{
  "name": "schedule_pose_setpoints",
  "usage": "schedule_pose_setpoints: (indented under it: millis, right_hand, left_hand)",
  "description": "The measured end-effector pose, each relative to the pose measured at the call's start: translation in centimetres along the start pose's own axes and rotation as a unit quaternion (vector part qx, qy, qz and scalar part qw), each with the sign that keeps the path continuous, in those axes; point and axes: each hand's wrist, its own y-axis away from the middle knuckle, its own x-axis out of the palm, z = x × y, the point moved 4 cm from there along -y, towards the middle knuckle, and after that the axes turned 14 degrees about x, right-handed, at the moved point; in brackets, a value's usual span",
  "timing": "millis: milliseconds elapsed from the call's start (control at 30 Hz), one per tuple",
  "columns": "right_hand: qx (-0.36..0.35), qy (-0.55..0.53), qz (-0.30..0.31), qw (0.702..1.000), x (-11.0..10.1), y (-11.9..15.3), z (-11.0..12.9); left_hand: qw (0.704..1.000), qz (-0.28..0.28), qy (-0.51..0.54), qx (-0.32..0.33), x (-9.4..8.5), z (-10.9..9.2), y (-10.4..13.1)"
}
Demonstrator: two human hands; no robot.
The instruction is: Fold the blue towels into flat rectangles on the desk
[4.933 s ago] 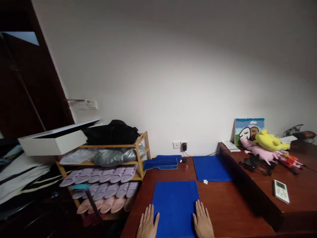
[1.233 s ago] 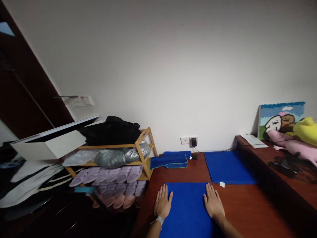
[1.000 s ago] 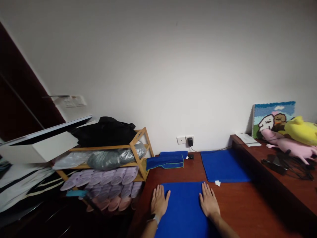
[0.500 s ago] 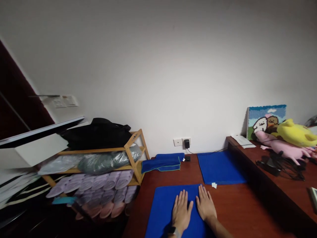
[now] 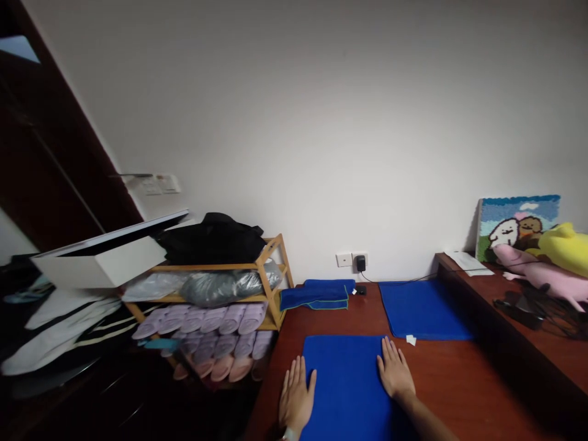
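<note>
A blue cloth [image 5: 346,380] lies spread flat on the reddish-brown table in front of me. My left hand [image 5: 296,395] rests at the cloth's left edge, fingers stretched out and thumb apart. At the upper right edge, my right hand [image 5: 395,370] lies flat with its fingers extended over the border. Neither hand grips anything. Behind the right hand, a second blue cloth [image 5: 425,309] is laid out, with a small white tag [image 5: 411,340] at its front edge. Folded blue cloths [image 5: 316,296] with green edging are near the wall.
A wooden rack [image 5: 275,275] with a black bag [image 5: 214,242] and lilac slippers [image 5: 229,317] stands left of the table [image 5: 459,380]. A black plug [image 5: 361,263] sits in the wall socket. On the raised right surface are a pink plush toy [image 5: 537,269] and a dog picture [image 5: 519,223].
My left hand has moved left from the middle of the cloth to its left edge. The right hand stays by the right edge. The camera view has turned slightly left.
</note>
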Motion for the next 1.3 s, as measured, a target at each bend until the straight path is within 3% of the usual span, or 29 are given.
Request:
schedule_pose_setpoints:
  millis: [133, 233, 333, 467, 667, 767, 833, 933, 1033, 1133, 1300]
  right_hand:
    - [0.012, 0.010, 0.015, 1.000, -0.7, 0.5, 0.6]
    - [0.019, -0.017, 0.013, 1.000, -0.5, 2.7, 0.2]
    - [0.003, -0.052, -0.013, 0.999, 1.2, 5.8, -1.3]
    - [0.001, -0.042, 0.019, 0.999, 4.3, 8.7, -3.9]
    - [-0.022, -0.030, -0.036, 0.999, 4.1, 9.9, -3.8]
    - [-0.007, -0.017, -0.020, 1.000, 3.2, 10.2, -3.2]
    - [-0.006, -0.013, -0.002, 1.000, 2.5, 10.7, -3.1]
    - [-0.025, -0.021, 0.017, 0.999, 1.2, 11.4, -3.2]
    - [-0.037, -0.021, 0.032, 0.999, 0.6, 11.9, -3.3]
    - [-0.037, -0.025, 0.030, 0.999, 0.3, 12.1, -3.3]
    - [-0.024, -0.020, 0.011, 0.999, -0.2, 13.0, -3.1]
  left_hand:
    - [1.000, 0.007, 0.011, -0.004, -1.2, -0.6, 0.0]
    - [1.000, 0.017, 0.002, -0.008, -1.2, -0.4, 0.0]
    - [1.000, 0.015, -0.011, -0.003, -0.7, 0.0, -0.3]
    - [1.000, 0.006, -0.020, -0.002, -0.5, 0.0, -0.8]
    - [0.997, -0.002, -0.072, -0.010, -1.9, -1.0, -1.2]
    - [0.999, -0.014, -0.029, 0.037, -2.5, -5.2, -0.8]
    - [0.992, -0.001, 0.039, 0.122, -2.4, -10.1, -0.1]
    - [0.956, 0.042, 0.125, 0.262, -1.4, -18.0, 1.5]
    - [0.943, 0.072, 0.151, 0.289, -0.2, -21.7, 2.8]
    - [0.952, 0.085, 0.132, 0.264, 0.2, -20.0, 3.5]
    - [0.988, 0.076, 0.060, 0.120, -1.4, -9.5, 4.5]
